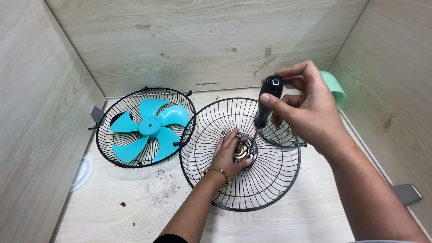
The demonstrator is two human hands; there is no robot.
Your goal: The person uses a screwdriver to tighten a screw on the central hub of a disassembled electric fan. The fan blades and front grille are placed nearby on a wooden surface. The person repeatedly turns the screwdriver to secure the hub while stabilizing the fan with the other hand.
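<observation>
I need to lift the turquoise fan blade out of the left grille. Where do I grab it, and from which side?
Take the turquoise fan blade by its raised round hub, coming straight down from above. It lies flat, face up, in the black grille, whose rim and wires block any sideways approach, and the curved vanes look thin and slippery. Both hands are busy at the other grille.

At the centre of the frame a black wire fan guard [265, 180] lies dished-side up on the pale wooden worktop [288, 220]. The left hand [227, 155] rests inside it, fingers on the motor hub [244, 150]. The right hand [306, 108] holds a black-handled screwdriver [266, 101] upright — its tip at the hub. In the left of the frame, a second guard [105, 121] cradles a turquoise fan blade [150, 128].
</observation>
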